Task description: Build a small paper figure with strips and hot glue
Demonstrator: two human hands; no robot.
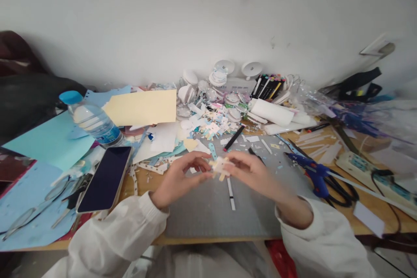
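Note:
My left hand [177,178] and my right hand [252,171] meet over a grey cutting mat [211,208]. Between their fingertips they pinch a small pale paper cut-out [220,167], cream and white, with little tabs. Both hands have their fingers closed on it. White sleeves cover both wrists. A thin white marker [231,191] lies on the mat just below the cut-out, and a black pen [234,137] lies behind it.
A phone [106,178] lies face up at left, by a water bottle [94,121] and blue paper sheets [45,141]. Paper scraps [211,124], white rolls [272,113] and a marker set [269,87] crowd the back. A blue glue gun [309,169], scissors [339,191] and a power strip [361,165] sit at right.

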